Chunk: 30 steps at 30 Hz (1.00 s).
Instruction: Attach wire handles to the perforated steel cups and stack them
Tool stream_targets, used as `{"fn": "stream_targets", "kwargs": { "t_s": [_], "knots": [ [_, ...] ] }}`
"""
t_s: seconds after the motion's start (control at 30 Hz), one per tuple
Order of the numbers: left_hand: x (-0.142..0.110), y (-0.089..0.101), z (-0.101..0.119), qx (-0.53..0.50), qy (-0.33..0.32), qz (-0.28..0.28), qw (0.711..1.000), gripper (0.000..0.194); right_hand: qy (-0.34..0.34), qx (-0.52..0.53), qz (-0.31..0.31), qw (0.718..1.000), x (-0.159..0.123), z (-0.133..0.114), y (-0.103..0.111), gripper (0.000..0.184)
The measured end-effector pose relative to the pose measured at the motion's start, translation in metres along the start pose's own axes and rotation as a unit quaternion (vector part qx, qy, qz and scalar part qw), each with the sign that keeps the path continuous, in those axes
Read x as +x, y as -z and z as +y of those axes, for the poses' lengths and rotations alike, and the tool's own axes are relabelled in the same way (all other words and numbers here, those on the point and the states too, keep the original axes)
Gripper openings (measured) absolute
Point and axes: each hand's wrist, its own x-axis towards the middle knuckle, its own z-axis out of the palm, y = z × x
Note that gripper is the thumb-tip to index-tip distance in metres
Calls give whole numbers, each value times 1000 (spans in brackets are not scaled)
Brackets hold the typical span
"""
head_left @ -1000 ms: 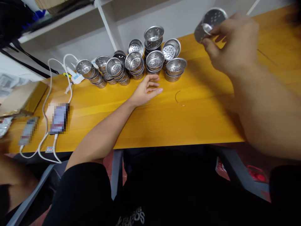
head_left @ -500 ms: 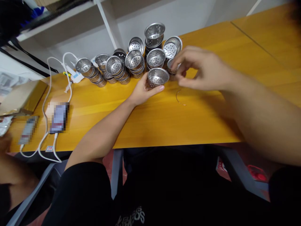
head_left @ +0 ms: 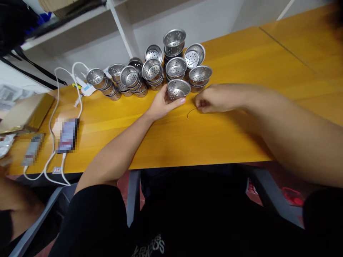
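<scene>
My left hand [head_left: 163,106] is wrapped around a perforated metal strainer cup [head_left: 178,89], its thumb along the near side. The cup's open mouth faces up. To its right, low over the table, the fingers of my right hand [head_left: 213,99] are pinched together on one end of a thin curved copper-coloured wire [head_left: 190,112]. The wire's free end points left and toward me. Just behind my right hand stands a short stack of strainer cups [head_left: 200,75]. A taller stack [head_left: 174,42] rises behind the held cup.
Several more stacks of strainer cups [head_left: 130,76] line the back of the yellow table [head_left: 171,142]. On the left lie two phones [head_left: 68,135] with white cables [head_left: 50,117] and a cardboard box [head_left: 26,110]. Another person's arm [head_left: 16,192] shows at the left edge.
My right hand has come down from beside the right-hand stack to the table and closed on the wire. The wire has shifted and turned. My left hand still holds the cup in place.
</scene>
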Motion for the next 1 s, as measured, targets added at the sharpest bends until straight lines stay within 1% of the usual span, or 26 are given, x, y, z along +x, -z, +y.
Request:
{"fn": "stream_targets", "kwargs": {
  "t_s": [0.13, 0.2, 0.27, 0.37, 0.43, 0.57, 0.67, 0.73, 0.8, 0.87, 0.93, 1.0],
  "knots": [
    [0, 0, -2, 6, 0, -7, 1000, 114, -54, -43, -15, 998, 5, -13, -2, 7],
    [0, 1, -4, 15, -5, -10, 1000, 114, -79, -78, -25, 993, 7, -24, -2, 5],
    [-1, 2, -7, 24, -11, -10, 1000, 115, -98, -118, -35, 988, 8, -37, 1, 7],
    [-1, 5, -16, 30, -26, -3, 999, 118, -93, -154, -36, 983, 7, -50, 4, 13],
    [0, 6, -25, 32, -40, 0, 999, 119, -84, -149, -33, 985, 5, -50, 4, 15],
    [3, 10, -40, 47, -78, -1, 996, 117, -62, -97, -7, 993, 3, -36, -1, 23],
    [4, 11, -41, 65, -95, 9, 993, 121, -33, -28, 37, 998, 2, -23, -2, 29],
    [4, 12, -36, 80, -88, 16, 993, 124, -21, 29, 56, 998, 1, -15, -2, 28],
    [2, 11, -30, 89, -79, 19, 993, 123, -12, 96, 57, 994, 1, -7, -1, 19],
    [0, 11, -26, 90, -72, 20, 993, 120, 7, 156, 59, 986, 0, 1, -1, 22],
    [-2, 11, -25, 85, -63, 25, 994, 120, 31, 187, 76, 979, -2, 7, 0, 27],
    [-2, 12, -28, 82, -58, 29, 995, 121, 55, 199, 97, 974, -5, 10, 1, 23]
  ]
}}
